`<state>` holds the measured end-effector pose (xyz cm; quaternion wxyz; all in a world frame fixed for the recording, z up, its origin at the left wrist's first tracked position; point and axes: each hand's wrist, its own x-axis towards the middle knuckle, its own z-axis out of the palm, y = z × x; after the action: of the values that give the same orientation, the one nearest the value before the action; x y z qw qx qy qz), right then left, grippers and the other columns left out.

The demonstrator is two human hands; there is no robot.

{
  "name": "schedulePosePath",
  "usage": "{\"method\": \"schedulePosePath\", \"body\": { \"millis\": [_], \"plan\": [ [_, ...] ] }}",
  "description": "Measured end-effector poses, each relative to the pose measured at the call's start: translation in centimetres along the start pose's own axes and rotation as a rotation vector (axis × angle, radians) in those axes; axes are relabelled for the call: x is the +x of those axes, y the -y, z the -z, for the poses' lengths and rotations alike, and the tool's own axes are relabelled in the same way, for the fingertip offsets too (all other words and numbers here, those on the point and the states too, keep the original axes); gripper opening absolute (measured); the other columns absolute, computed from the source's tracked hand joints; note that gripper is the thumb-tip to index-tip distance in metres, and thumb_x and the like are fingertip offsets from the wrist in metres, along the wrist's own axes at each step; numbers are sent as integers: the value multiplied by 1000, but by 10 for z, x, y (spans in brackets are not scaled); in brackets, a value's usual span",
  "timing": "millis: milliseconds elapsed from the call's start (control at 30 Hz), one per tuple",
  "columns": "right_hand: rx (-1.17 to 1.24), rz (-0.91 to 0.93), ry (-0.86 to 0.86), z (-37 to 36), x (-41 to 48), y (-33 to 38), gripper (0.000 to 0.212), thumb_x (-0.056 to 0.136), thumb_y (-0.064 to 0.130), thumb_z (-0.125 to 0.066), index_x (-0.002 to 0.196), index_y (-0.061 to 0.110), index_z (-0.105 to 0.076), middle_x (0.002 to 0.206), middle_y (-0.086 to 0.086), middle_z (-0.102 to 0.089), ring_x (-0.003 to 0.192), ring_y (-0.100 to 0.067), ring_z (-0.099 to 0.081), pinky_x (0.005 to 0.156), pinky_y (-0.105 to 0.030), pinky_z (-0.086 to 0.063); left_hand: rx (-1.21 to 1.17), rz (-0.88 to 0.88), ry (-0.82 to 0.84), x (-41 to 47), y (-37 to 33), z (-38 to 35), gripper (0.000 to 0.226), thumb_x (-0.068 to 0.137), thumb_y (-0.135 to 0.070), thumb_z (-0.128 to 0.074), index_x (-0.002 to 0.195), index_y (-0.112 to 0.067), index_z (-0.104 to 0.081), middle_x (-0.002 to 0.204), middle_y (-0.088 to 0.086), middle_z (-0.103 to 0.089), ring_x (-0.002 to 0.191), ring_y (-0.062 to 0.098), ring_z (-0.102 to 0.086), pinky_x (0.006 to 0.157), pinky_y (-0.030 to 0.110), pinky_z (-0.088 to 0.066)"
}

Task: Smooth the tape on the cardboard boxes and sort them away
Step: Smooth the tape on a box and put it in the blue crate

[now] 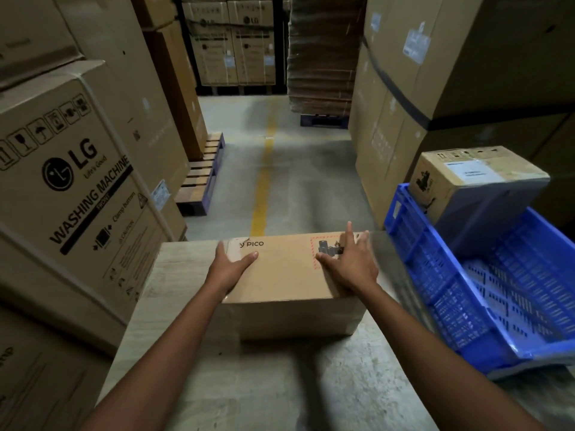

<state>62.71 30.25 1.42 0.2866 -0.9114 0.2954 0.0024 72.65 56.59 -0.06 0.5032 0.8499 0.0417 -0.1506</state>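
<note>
A brown cardboard box (286,275) printed "PICO" lies on the grey table (280,384) in front of me. My left hand (231,267) grips its left top edge, thumb on top and fingers down the side. My right hand (350,264) rests flat on the right part of the top, fingers spread over a printed picture in a red dashed square. A second cardboard box (466,181) with a white label sits in the far end of a blue plastic crate (513,290) at the right.
Tall stacks of large cartons, some marked LG washing machine (71,188), wall in both sides. A concrete aisle with a yellow line (263,181) runs ahead. A wooden pallet (202,175) lies at the left, and a blue pallet (323,119) carries stacked flat cardboard farther back.
</note>
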Motion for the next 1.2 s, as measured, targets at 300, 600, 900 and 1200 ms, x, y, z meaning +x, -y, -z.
{"method": "schedulePosePath", "body": {
  "millis": [300,600,900,1200],
  "plan": [
    [44,35,-130,-2,-32,-16,81,85,80,-45,152,41,-24,132,-9,-54,112,-33,-60,87,-44,-51,-175,-97,29,-28,18,8,74,70,-56,-83,135,-38,-51,123,-8,-68,110,16,-66,93,49,-56],
    [187,2,-300,-9,-73,-22,74,85,76,-51,149,45,-30,127,-8,-48,106,-29,-59,85,-43,-52,-119,-210,-104,-81,21,8,86,92,-47,-64,159,-38,-10,160,-3,-31,142,19,-37,109,36,-35],
    [474,-45,-339,-40,-80,-30,38,93,43,-66,102,11,-50,115,-9,-46,78,-16,-52,70,-29,-37,-262,-183,-178,-63,35,0,17,99,-27,-60,98,-10,-62,107,9,-62,92,22,-59,60,7,-43],
    [31,53,-374,-89,-93,-56,36,88,37,-70,112,14,-59,141,-16,-45,132,-38,-47,111,-53,-34,324,-423,-279,-81,105,-41,23,87,-6,-69,110,-9,-66,143,19,-46,135,36,-45,110,36,-38]
  ]
}}
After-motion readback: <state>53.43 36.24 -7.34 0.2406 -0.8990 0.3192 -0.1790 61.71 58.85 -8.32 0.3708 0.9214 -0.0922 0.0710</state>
